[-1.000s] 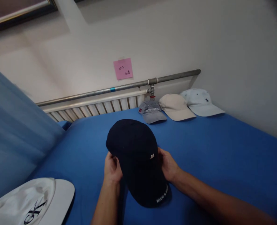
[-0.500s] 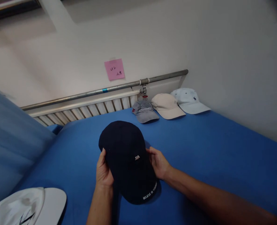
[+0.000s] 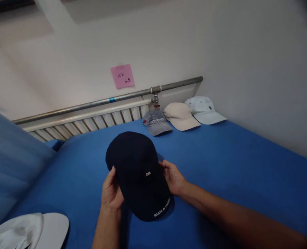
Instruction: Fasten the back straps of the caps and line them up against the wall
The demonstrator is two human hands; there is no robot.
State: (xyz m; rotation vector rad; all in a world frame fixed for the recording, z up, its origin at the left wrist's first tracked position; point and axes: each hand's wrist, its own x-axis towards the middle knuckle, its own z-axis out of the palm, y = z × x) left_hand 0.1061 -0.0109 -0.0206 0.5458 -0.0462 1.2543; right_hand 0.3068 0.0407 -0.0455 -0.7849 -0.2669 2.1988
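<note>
A dark navy cap [image 3: 136, 169] with a small white logo and white lettering on its brim is held over the blue bed sheet [image 3: 220, 166], brim toward me. My left hand [image 3: 111, 192] grips its left side, thumb up along the crown. On the opposite side my right hand [image 3: 172, 178] clasps the cap with curled fingers.
Three caps line the far edge by the wall: grey [image 3: 155, 122], beige [image 3: 180, 116], pale blue [image 3: 204, 109]. A white cap [image 3: 28, 231] lies at the bottom left. A blue pillow [image 3: 10, 166] rises on the left. A radiator [image 3: 91, 121], a pipe and a pink note [image 3: 122, 76] are behind.
The cap and both hands have drifted left and slightly away from me in the view. The camera has panned, so the white cap sits lower and is more cut off.
</note>
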